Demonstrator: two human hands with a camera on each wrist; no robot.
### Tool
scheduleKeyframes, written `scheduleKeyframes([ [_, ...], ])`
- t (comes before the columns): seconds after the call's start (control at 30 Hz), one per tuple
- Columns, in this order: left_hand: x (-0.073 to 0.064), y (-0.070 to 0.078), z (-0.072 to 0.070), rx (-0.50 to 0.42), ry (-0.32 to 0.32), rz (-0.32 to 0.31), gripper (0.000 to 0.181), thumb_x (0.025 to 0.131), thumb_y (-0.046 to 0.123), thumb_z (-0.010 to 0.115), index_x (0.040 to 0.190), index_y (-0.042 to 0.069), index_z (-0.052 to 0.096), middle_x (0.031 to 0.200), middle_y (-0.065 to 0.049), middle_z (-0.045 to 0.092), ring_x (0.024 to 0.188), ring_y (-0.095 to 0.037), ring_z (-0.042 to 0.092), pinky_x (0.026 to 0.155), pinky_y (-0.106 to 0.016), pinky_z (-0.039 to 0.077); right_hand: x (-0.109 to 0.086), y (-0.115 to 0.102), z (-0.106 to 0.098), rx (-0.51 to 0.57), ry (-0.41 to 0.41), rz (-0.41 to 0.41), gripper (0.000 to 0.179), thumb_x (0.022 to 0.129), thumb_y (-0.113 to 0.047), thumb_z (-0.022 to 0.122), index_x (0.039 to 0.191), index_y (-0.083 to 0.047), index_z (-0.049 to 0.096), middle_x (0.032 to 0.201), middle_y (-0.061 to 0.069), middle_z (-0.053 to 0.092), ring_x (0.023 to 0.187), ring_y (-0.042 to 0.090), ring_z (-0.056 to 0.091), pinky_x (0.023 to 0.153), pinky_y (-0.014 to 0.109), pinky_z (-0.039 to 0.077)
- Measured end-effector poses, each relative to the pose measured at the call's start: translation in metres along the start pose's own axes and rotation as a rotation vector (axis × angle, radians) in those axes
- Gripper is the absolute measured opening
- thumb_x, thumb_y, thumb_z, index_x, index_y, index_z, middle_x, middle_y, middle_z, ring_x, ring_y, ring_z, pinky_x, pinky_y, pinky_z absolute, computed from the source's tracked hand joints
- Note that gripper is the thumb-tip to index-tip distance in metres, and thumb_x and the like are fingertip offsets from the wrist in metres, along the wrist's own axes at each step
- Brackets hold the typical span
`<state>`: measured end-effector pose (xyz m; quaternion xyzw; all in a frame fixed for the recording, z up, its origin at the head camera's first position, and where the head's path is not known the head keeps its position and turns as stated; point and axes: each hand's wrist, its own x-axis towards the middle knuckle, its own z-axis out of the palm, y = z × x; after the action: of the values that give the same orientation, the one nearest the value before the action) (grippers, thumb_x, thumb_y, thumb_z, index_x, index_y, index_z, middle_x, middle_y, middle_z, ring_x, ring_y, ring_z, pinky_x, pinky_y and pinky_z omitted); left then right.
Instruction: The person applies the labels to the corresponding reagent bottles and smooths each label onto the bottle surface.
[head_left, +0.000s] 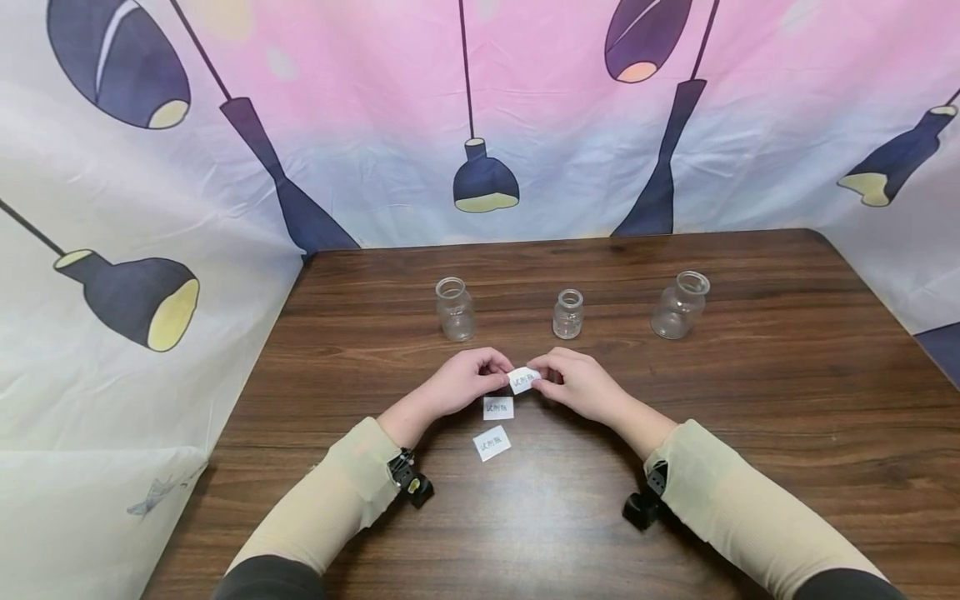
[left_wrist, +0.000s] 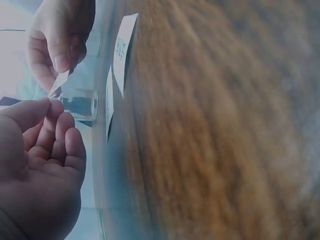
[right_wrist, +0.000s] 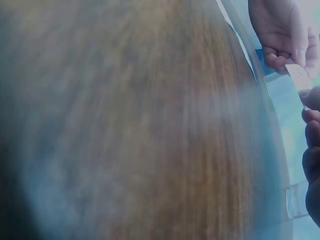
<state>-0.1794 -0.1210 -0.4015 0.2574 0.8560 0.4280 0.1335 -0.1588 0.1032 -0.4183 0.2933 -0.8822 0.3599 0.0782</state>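
Standing beyond held card [head_left: 522, 380]: three glass jars [head_left: 567, 320]

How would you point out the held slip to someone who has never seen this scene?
On the brown table, find the middle glass jar. On its near side, slightly left, the left hand and right hand pinch a white paper slip. It is held above the table, while the two other slips lie on the wood.

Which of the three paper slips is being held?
The slip nearest the glass jars, pinched by the left hand and right hand; the other two lie on the table.
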Motion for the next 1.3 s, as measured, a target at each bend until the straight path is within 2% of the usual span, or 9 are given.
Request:
scheduleKeyframes([
  [0.4, 0.0001, 0.0013, 0.0015, -0.193, 0.06, -0.07, 0.007, 0.085, 0.008, 0.064, 0.09, 0.003, 0.064, 0.076, -0.002, 0.06, 0.071, -0.012, 0.056, 0.067, -0.028, 0.048, 0.0045, -0.0034, -0.0023, 0.026, 0.02, -0.024, 0.021, 0.081, -0.011, 0.072, 0.102, -0.009, 0.068, 0.079, -0.008, 0.053, 0.068, 0.005, 0.049, 0.061, 0.023, 0.042],
  [0.63, 0.0005, 0.0004, 0.0018, -0.275, 0.056, -0.074, 0.007, 0.085, 0.004, 0.062, 0.088, -0.002, 0.062, 0.073, -0.003, 0.062, 0.07, -0.012, 0.059, 0.066, -0.027, 0.05, 0.0076, -0.0035, -0.0018, 0.023, 0.026, -0.019, 0.023, 0.081, -0.01, 0.072, 0.104, -0.009, 0.068, 0.082, -0.006, 0.054, 0.07, 0.007, 0.049, 0.062, 0.024, 0.043],
  [0.83, -0.0001, 0.001, 0.0009, -0.302, 0.056, -0.091, 0.006, 0.084, 0.003, 0.062, 0.088, -0.002, 0.061, 0.075, -0.004, 0.062, 0.072, -0.013, 0.06, 0.068, -0.028, 0.051, 0.0081, -0.0048, 0.0001, 0.012, 0.042, -0.011, 0.025, 0.081, -0.01, 0.072, 0.106, -0.008, 0.069, 0.087, -0.003, 0.052, 0.074, 0.009, 0.05, 0.066, 0.025, 0.044],
  [1.07, -0.0001, 0.0011, 0.0005, -0.295, 0.065, -0.08, 0.007, 0.086, 0.004, 0.062, 0.089, -0.002, 0.061, 0.075, -0.003, 0.062, 0.072, -0.014, 0.059, 0.069, -0.03, 0.05, 0.0092, -0.0058, 0.0014, 0.014, 0.052, -0.001, 0.026, 0.081, -0.01, 0.072, 0.106, -0.008, 0.067, 0.083, -0.004, 0.052, 0.07, 0.008, 0.049, 0.063, 0.025, 0.043],
  [1.3, -0.0003, 0.0034, 0.0012, -0.32, 0.068, -0.061, 0.009, 0.086, 0.004, 0.063, 0.09, -0.004, 0.061, 0.075, -0.003, 0.062, 0.072, -0.013, 0.058, 0.07, -0.03, 0.051, 0.0101, -0.0065, 0.0033, 0.029, 0.091, -0.016, 0.019, 0.08, -0.011, 0.074, 0.098, -0.01, 0.066, 0.086, -0.003, 0.056, 0.071, 0.009, 0.052, 0.064, 0.025, 0.045],
])
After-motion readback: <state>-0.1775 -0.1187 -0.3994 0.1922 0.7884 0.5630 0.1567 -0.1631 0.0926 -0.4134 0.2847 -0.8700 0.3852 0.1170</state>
